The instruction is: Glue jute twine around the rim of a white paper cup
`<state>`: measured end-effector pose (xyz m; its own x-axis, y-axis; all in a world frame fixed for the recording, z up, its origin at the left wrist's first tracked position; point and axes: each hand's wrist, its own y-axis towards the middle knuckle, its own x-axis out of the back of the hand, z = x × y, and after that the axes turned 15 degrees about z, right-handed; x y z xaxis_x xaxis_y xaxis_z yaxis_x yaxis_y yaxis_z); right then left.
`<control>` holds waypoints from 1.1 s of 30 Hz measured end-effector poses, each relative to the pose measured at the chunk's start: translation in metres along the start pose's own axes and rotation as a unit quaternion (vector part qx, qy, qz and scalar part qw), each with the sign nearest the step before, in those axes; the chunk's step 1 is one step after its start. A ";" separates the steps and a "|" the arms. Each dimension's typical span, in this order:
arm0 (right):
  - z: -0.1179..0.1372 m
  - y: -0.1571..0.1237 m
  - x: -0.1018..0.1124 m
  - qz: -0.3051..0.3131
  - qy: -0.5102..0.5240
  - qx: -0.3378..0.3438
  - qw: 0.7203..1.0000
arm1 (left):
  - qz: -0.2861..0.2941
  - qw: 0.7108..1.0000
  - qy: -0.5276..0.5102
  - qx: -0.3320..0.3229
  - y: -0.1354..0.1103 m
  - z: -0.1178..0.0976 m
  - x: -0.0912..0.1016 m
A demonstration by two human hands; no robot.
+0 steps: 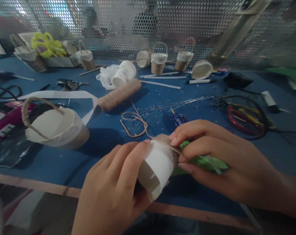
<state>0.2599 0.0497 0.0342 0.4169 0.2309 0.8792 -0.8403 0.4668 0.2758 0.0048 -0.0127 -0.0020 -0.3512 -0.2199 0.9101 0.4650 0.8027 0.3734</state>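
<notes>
My left hand is wrapped round a white paper cup, tilted with its open mouth toward me. Brown twine covers the cup's base end. With thumb and fingers, my right hand pinches the twine against that wrapped end. The loose strand loops on the table and appears to lead toward a twine roll farther back. Beneath my right hand shows something green, partly hidden. At left stands a finished-looking small basket with twine handle and lace rim.
A magenta glue gun lies far left beside white ribbon. Several twine-wrapped baskets line the back by the perforated metal screen. Red-handled pliers, glue sticks and a blue pen-like tool lie about.
</notes>
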 end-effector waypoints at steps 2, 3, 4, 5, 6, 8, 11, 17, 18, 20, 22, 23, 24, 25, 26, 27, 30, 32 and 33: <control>0.000 0.000 0.000 0.000 0.000 0.001 1.000 | -0.001 1.000 0.000 -0.001 0.000 0.000 0.000; 0.000 0.000 0.000 0.001 0.000 0.001 1.000 | 0.000 1.000 0.000 -0.001 0.000 0.000 0.001; 0.000 0.000 0.000 0.000 0.001 0.001 1.000 | 0.001 1.000 -0.001 -0.002 0.000 0.000 0.001; 0.000 0.000 0.000 0.001 0.001 0.000 1.000 | 0.001 1.000 -0.001 -0.002 0.000 0.000 0.001; -0.001 0.000 0.000 0.001 0.002 -0.001 1.000 | 0.000 1.000 -0.001 -0.002 0.000 0.000 0.001; -0.001 0.000 0.000 0.000 0.002 -0.003 1.000 | 0.000 1.000 -0.004 -0.001 -0.001 0.000 0.001; 0.000 -0.001 0.001 -0.001 0.007 -0.006 1.000 | -0.005 1.000 -0.007 -0.003 -0.001 0.000 0.000; 0.001 0.000 0.001 0.004 0.016 -0.009 1.000 | 0.003 1.000 -0.008 -0.001 -0.001 0.000 0.000; 0.001 0.000 0.001 0.004 0.017 -0.009 1.000 | 0.004 1.000 -0.008 0.000 -0.001 0.000 0.001; 0.001 0.000 0.001 0.001 0.016 -0.006 1.000 | 0.005 1.000 -0.008 0.000 -0.002 -0.001 0.001; 0.001 0.001 0.001 -0.003 0.013 -0.003 1.000 | 0.005 1.000 -0.008 -0.001 -0.002 -0.001 0.001; 0.000 0.001 0.000 -0.005 0.011 -0.002 1.000 | 0.005 1.000 -0.008 -0.001 -0.003 -0.001 0.001; 0.000 0.001 0.000 -0.007 0.009 0.000 1.000 | 0.004 1.000 -0.009 0.001 -0.003 -0.001 0.001; 0.000 0.001 0.000 -0.008 0.006 0.001 1.000 | 0.002 1.000 -0.009 0.002 -0.003 -0.001 0.001; 0.000 0.002 0.000 -0.009 0.004 0.004 1.000 | 0.003 1.000 -0.009 0.004 -0.003 -0.001 0.001; -0.001 0.002 0.000 -0.009 0.003 0.005 1.000 | 0.003 1.000 -0.009 0.005 -0.003 -0.001 0.001; 0.000 0.002 0.000 -0.006 0.004 0.006 1.000 | -0.001 1.000 -0.002 0.000 -0.002 0.000 0.000; 0.000 0.003 0.001 -0.006 0.009 0.007 1.000 | -0.002 1.000 0.003 -0.002 -0.002 0.000 0.000; 0.000 0.003 0.001 -0.006 0.012 0.008 1.000 | -0.001 1.000 0.005 -0.001 -0.002 -0.001 0.000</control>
<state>0.2580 0.0511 0.0355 0.4349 0.2469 0.8660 -0.8407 0.4558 0.2922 0.0043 -0.0144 -0.0021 -0.3450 -0.2273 0.9107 0.4656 0.8010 0.3763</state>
